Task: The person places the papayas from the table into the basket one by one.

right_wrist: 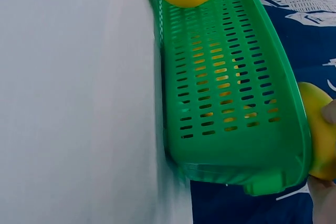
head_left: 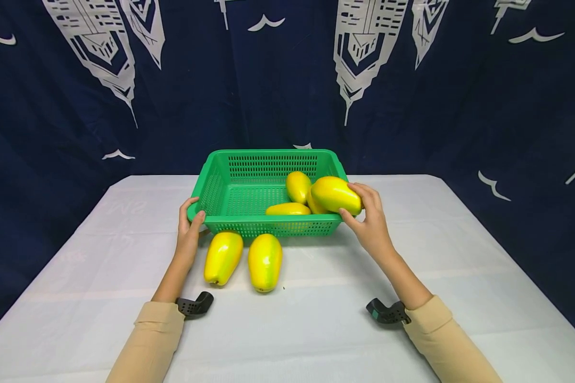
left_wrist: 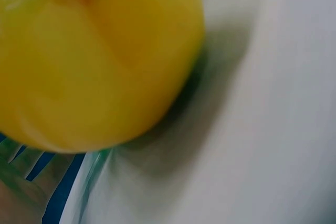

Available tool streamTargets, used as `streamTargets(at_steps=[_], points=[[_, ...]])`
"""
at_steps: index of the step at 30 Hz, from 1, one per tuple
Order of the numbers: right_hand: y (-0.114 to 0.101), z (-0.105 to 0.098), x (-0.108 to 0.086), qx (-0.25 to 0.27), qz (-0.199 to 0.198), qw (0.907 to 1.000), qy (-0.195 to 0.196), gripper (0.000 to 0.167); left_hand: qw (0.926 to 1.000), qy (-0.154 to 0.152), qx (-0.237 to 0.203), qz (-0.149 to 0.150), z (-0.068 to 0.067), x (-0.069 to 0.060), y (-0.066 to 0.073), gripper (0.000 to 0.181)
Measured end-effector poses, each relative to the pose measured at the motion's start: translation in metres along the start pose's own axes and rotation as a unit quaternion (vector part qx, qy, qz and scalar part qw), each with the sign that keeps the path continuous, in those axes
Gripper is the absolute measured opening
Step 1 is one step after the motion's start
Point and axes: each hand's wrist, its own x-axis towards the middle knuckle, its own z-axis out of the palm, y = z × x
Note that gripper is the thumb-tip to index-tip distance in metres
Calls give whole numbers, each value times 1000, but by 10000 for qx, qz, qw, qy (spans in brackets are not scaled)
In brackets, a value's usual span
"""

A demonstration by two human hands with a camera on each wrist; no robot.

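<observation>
My left hand [head_left: 187, 236] grips the front left corner of a green plastic basket [head_left: 268, 219], thumb in front and fingers over the rim. Over the basket's front right corner, my right hand [head_left: 372, 226] holds a yellow papaya [head_left: 334, 194] between thumb and fingers. Inside, toward the right, lie one papaya [head_left: 297, 185] at the back, another papaya [head_left: 287, 209] along the front wall, and a third papaya [head_left: 315, 206] partly hidden. On the table before the basket lie a left papaya [head_left: 223, 259], which fills much of the left wrist view, and a right papaya [head_left: 265, 263].
A white cloth covers the table [head_left: 316, 319]. Behind it hangs a dark blue curtain [head_left: 278, 80] with white building prints. Black wrist devices sit on the left forearm and right forearm. The basket's slotted wall [right_wrist: 236, 150] shows in the right wrist view.
</observation>
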Motion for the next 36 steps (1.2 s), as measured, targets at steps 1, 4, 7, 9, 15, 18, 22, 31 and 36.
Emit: streamTargets(at_steps=[1,4,7,9,15,18,22,31,36], points=[[0,1,0,20,2,10000,-83,53,10000,-1,9,-12,0,0,0,48],[0,2,0,128,79,9995,-279,53,10000,8,41,-19,0,0,0,48],[1,4,0,281,148,9989,-347,52,10000,1,59,2,0,0,-2,47],[2,5,0,295,167,9989,-333,50,10000,-7,53,18,0,0,-2,48],[1,6,1,92,198,9993,-316,51,10000,-23,35,32,-1,1,-3,48],[2,6,1,-64,189,9992,-332,49,10000,-36,40,44,-1,1,-3,49],[4,7,0,-376,103,9986,-363,43,10000,-34,53,59,-1,2,-3,49],[3,6,0,-688,140,9962,-511,35,10000,-30,6,54,0,1,-3,48],[1,5,0,-750,240,9950,-606,37,10000,-12,-9,71,0,1,-3,47]])
